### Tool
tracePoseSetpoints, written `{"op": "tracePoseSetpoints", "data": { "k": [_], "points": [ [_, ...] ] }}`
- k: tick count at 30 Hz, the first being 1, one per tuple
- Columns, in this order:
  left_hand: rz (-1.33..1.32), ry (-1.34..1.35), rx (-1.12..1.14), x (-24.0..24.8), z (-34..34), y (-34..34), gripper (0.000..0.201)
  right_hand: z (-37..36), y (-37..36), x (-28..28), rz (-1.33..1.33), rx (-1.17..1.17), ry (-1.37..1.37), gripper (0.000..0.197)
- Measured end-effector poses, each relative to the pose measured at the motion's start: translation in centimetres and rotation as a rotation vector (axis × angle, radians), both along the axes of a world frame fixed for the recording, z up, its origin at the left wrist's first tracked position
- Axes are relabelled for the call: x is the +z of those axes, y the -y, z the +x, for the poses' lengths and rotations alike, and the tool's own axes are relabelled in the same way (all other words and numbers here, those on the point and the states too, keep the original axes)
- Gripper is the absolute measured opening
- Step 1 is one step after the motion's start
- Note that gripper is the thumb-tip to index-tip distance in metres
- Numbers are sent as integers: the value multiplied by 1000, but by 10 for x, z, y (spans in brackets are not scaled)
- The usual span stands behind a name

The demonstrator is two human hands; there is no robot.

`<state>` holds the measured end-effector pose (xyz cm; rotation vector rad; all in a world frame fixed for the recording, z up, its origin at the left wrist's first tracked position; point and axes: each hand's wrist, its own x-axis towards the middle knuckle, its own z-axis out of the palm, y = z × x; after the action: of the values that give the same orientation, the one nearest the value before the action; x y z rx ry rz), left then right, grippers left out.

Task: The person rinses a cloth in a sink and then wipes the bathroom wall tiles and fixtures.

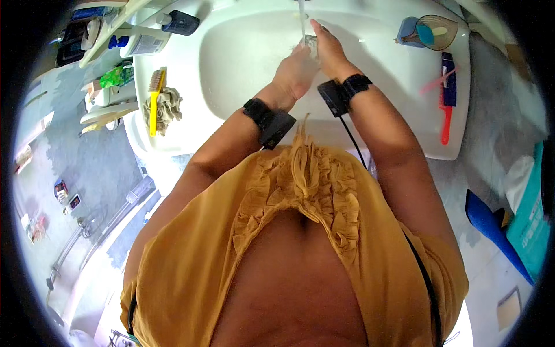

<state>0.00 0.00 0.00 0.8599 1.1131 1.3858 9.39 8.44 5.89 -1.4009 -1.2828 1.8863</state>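
Observation:
My two hands are close together over the white sink [231, 63], at its far side, in a thin stream of running water [302, 23]. My left hand [293, 72] is under the stream; its fingers are blurred and partly hidden. My right hand [332, 55] is beside it, turned edge-on with its fingers stretched toward the far rim. A whitish, glassy patch [311, 42] shows between the hands; whether it is splashing water or a small thing, I cannot tell. Each wrist bears a black strap with a small box.
On the left ledge, a yellow-handled brush [154, 104] lies against a crumpled greyish cloth [169, 110]. A dark bottle [180, 23] lies at the back left. On the right ledge are a cup [437, 32] and a red-handled comb or brush [446, 118]. Shelves with bottles stand left.

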Motion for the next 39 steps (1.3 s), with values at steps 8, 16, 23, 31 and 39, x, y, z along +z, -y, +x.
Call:
{"op": "tracePoseSetpoints", "data": {
  "k": [8, 16, 23, 31, 39],
  "points": [
    [-435, 608, -17, 49, -26, 4, 59, 17, 39, 32, 1220, 467, 294, 64],
    [137, -851, -83, 41, -7, 10, 27, 9, 35, 10, 1037, 294, 184, 42],
    [-103, -922, -111, -2, -10, 10, 32, 0, 51, 20, 782, 205, 271, 30],
    [-536, 266, 239, 77, 2, 29, 43, 36, 77, 34, 863, 242, 197, 33],
    [-696, -728, -392, 145, -21, 52, 68, 70, 64, 59, 608, -3, 269, 31]
  ]
}}
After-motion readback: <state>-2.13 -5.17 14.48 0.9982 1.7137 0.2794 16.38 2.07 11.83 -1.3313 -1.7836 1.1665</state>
